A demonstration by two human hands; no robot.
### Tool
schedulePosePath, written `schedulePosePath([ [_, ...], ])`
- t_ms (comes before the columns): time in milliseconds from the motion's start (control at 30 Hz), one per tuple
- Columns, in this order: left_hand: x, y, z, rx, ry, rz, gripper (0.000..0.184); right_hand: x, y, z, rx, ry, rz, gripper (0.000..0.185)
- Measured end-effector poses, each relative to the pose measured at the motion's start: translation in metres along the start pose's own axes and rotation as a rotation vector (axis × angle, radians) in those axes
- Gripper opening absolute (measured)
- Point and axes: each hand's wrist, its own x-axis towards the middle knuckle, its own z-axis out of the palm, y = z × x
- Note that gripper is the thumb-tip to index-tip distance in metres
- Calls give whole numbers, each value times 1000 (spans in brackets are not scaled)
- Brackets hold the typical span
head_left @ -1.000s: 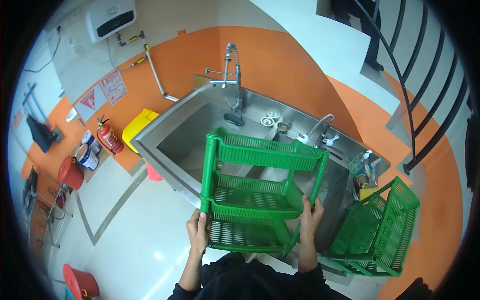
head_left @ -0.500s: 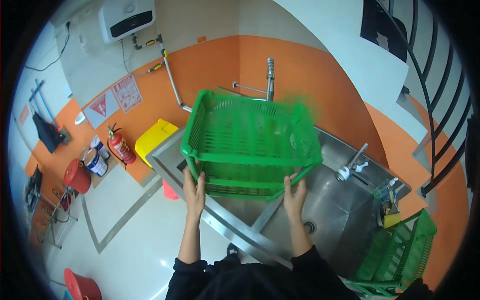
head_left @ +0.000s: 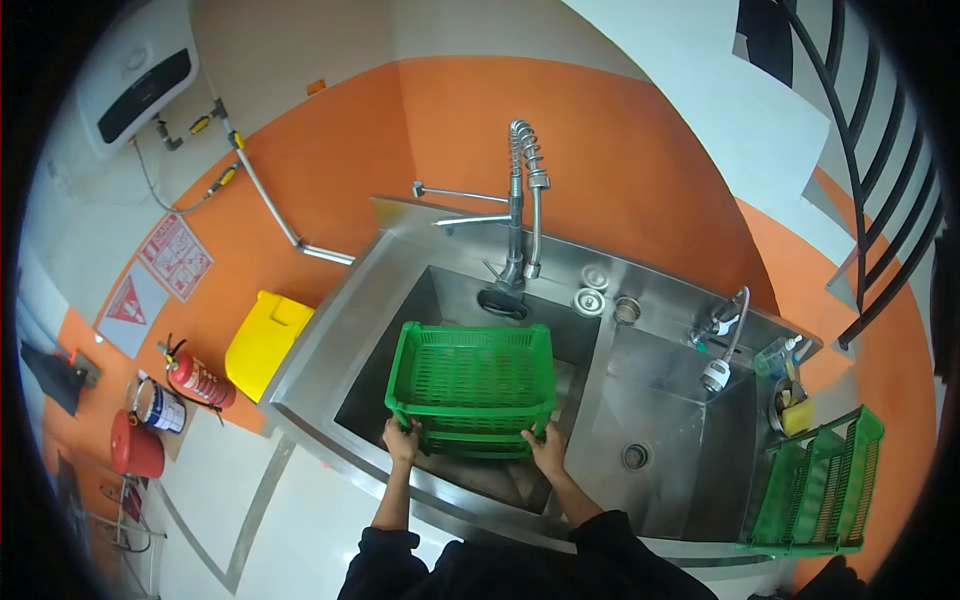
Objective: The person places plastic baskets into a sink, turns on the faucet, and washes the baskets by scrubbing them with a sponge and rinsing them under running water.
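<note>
Rack (head_left: 470, 375) gripped over basin (head_left: 428, 298), apparently a placing step.
Bin (head_left: 268, 345) stands left of the left hand (head_left: 402, 440), whose fingers grip the near left corner; the rack lies just beyond and between the fingers; right hand (head_left: 547, 449) grips the near right corner; second rack (head_left: 830, 485) sits well right of its fingers. Next likely calls for level support; contact with the basin floor is hidden.

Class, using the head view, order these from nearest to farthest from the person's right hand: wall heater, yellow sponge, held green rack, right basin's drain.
1. Held green rack: gripped by the right hand.
2. Drain: right basin's floor.
3. Yellow sponge: sink's right end.
4. Wall heater: upper left.
</note>
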Motion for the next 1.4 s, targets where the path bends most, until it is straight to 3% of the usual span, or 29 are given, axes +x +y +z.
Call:
schedulePosePath([
  [167, 6, -51, 29, -24, -35, -144, 13, -5, 9, 13, 8, -42, 96, 29],
  [233, 6, -50, 32, 1, -64, -369, 8, -12, 22, 20, -19, -75, 139, 29],
  [267, 6, -52, 31, 2, -71, -373, 8, -17, 28, 22, -41, -108, 178, 30],
  [333, 8, -51, 25, -134, -235, -515, 14, -20, 34, 26, -54, -92, 167, 30],
  [367, 5, -50, 21, -132, -240, -519, 14, -21, 37, 27, -62, -77, 149, 31],
  [433, 3, -19, 0, -439, -324, -445, 25, -22, 34, 18, -108, -141, 168, 31],
  [500, 12, -103, -10, -8, -510, -488, 37, -16, 17, 0, -154, -206, 190, 31],
  [567, 20, -72, -37, -373, -555, -335, 33, 3, -13, -24, -171, -289, 495, 36],
  [600, 29, -49, -49, -370, -558, -342, 33, 1, 4, -22, -179, -197, 283, 31],
  [633, 40, -25, -57, -600, -608, -598, 30, 4, 25, -17, -178, -201, 290, 31],
  [667, 50, -11, -58, -831, -645, -854, 27, 10, 46, -12, 112, -128, 538, 27],
  [700, 57, -2, -53, -827, -644, -857, 27, 14, 55, -8, 406, -49, 779, 25],
  [767, 61, 11, -42, -637, -706, -954, 32, 38, 31, -19, 460, -109, 852, 28],
  [800, 64, -57, -22, -505, -787, -767, 32, 52, 14, -26, 515, -170, 921, 32],
  [900, 63, -170, 42, -273, -526, -140, 31, 77, -9, -28, 531, -262, 1001, 38],
  [933, 60, -194, 52, -365, -547, -230, 27, 79, -10, -26, 531, -267, 1001, 38],
  [1033, 39, -177, 42, -365, -609, -327, 28, 86, -8, -20, 661, -209, 1004, 42],
  [1100, 26, -167, 38, -359, -640, -370, 28, 84, -15, -20, 260, -286, 690, 45],
  [1133, 19, -162, 37, -360, -648, -387, 29, 82, -10, -14, 259, -297, 688, 45],
  [1200, 11, -153, 37, -354, -659, -406, 30, 79, -1, -2, -164, -316, 519, 48],
  [1333, 6, -147, 41, -345, -674, -422, 31, 89, -33, -10, -240, -380, 522, 49],
  [1400, 7, -144, 43, -344, -682, -421, 32, 83, -23, -11, -78, -300, 353, 50],
])
